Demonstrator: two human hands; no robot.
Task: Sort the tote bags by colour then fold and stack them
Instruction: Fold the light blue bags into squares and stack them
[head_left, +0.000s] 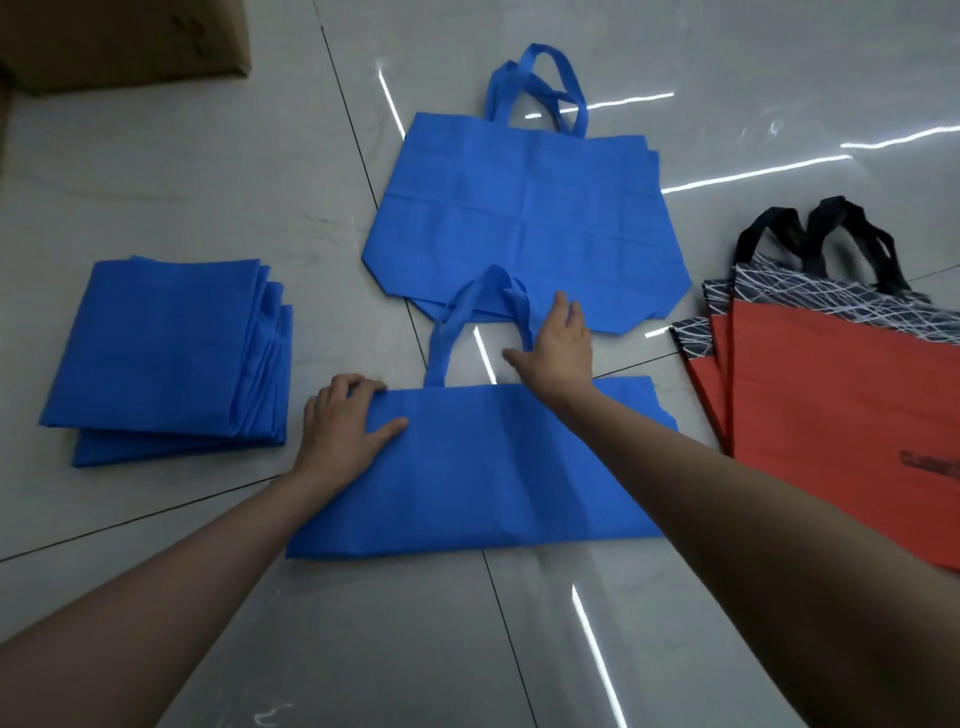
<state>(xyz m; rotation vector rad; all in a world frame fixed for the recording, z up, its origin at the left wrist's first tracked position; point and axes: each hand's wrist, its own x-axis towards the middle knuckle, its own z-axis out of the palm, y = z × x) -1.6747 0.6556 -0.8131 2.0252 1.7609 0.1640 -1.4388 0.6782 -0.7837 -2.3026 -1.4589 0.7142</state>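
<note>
A blue tote bag (483, 478) lies flat on the tiled floor in front of me, its handles (470, 317) pointing away. My left hand (343, 423) holds its top left corner, fingers curled over the edge and thumb flat on the cloth. My right hand (558, 345) reaches past the top edge with straight fingers, touching the handles. Beyond lies a pile of flat blue totes (524, 208). At the left sits a stack of folded blue totes (166, 358). At the right lie red totes with black patterned tops (831, 405).
A brown cardboard box (119, 41) stands at the far left corner. The floor is glossy grey tile (208, 171) with dark grout lines and bright light reflections.
</note>
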